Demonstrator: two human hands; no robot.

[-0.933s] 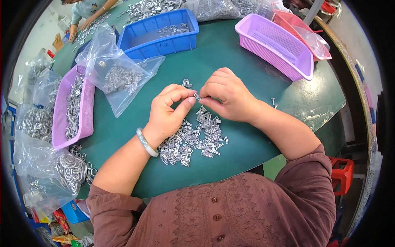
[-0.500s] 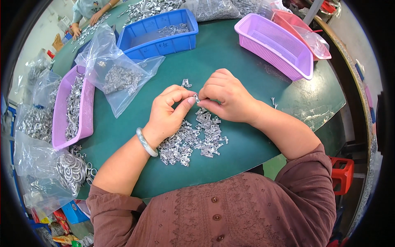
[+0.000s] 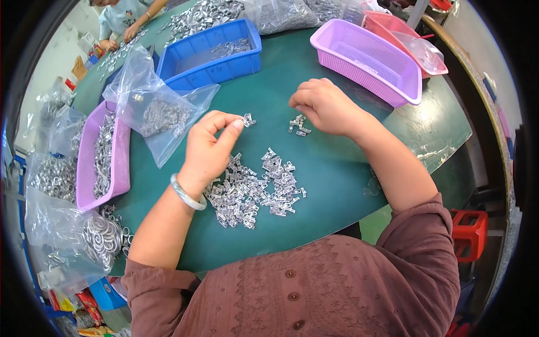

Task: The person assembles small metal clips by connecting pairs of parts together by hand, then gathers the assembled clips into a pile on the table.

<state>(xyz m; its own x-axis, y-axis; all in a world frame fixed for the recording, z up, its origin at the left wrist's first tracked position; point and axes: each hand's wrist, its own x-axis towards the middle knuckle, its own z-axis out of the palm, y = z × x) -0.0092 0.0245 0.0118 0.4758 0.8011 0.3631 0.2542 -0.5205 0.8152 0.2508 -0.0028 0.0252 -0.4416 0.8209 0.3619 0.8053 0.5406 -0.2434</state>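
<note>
My left hand [image 3: 210, 143] reaches over the green table, thumb and forefinger pressed together; whether a piece is between them is hidden. Right beside those fingertips lie a few small silver metal buckles [image 3: 249, 119]. My right hand [image 3: 327, 106] is curled closed, its fingertips pointing down and left; what they hold, if anything, cannot be made out. Just below its fingers sits another small group of buckles [image 3: 299, 126]. Nearer my body, a loose pile of the same buckles [image 3: 241, 194] spreads in two heaps.
A clear bag of small parts [image 3: 165, 115], a blue bin [image 3: 210, 72] and a purple basket of metal parts [image 3: 119, 168] stand on the left. Another purple basket [image 3: 365, 66] stands far right before a red tray [image 3: 429, 64]. A co-worker [image 3: 126, 22] handles pieces at far left.
My hands, together at a small silver buckle, have moved apart. The left went left to the small buckles there; the right moved right and away, uncovering the other small group.
</note>
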